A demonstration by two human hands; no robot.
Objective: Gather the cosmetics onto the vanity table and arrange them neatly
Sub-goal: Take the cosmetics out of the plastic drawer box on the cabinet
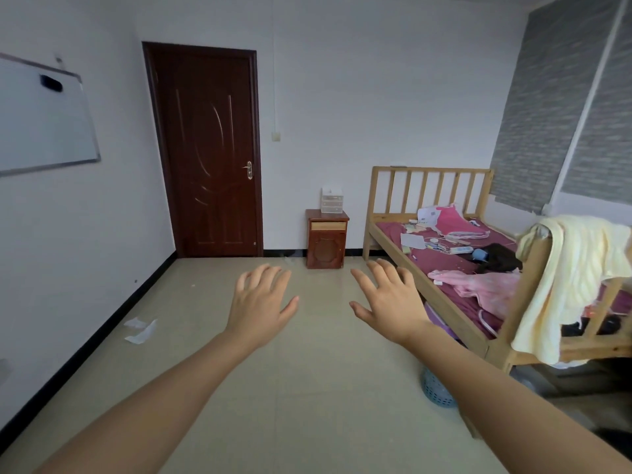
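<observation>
Both arms stretch out in front of me over the tiled floor. My left hand [261, 304] is held palm down with fingers spread and holds nothing. My right hand [388, 301] is the same, open and empty, close to the bed's side rail. A small brown wooden cabinet [326, 242] stands against the far wall with a clear plastic drawer organiser [331, 200] on top. Small items lie scattered on the bed's maroon mattress [441, 260], too small to tell apart; I cannot tell which are cosmetics.
A wooden bed frame [431, 292] fills the right side, with pink clothes [478, 282], a black garment and a yellow towel [578, 278] over the footboard. A blue basket [436, 391] sits under the bed. A dark door [208, 148] is closed ahead. Paper scraps [140, 330] lie left.
</observation>
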